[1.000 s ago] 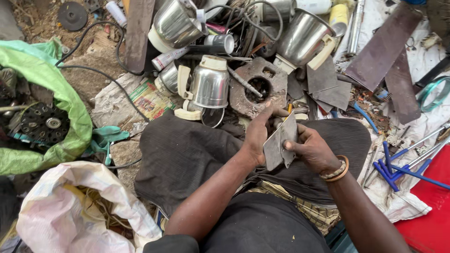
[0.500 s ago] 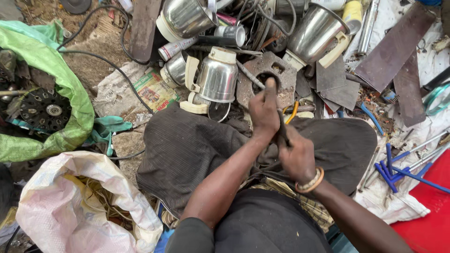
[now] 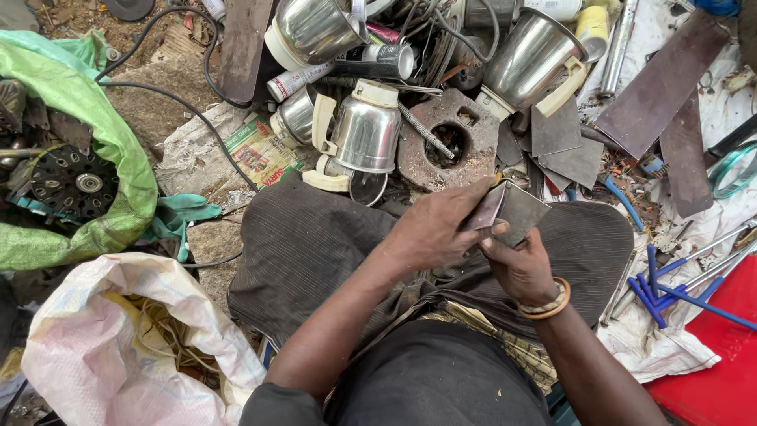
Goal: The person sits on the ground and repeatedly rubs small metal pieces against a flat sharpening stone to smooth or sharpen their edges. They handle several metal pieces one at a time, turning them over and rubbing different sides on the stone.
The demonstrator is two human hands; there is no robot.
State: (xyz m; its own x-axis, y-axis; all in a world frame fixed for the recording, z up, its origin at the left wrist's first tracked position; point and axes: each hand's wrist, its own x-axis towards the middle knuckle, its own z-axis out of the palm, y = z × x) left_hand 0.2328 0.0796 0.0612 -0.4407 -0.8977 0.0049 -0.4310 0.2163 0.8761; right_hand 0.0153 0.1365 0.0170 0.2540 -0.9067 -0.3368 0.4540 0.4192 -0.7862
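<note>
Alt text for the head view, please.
Both hands, left hand and right hand, grip a small bent sheet-metal piece over the person's lap; steel blender jars and scrap lie ahead.

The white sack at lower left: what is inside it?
Inside the white sack, through its open mouth, pale yellowish cords or wires lie tangled. The sack's cloth covers whatever lies deeper.

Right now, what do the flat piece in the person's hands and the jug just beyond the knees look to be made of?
The flat piece, held by both the left hand and right hand, looks like thin sheet metal: dull grey, straight edges. The jug seems polished steel, mirror-bright, with a cream, probably plastic, handle.
</note>
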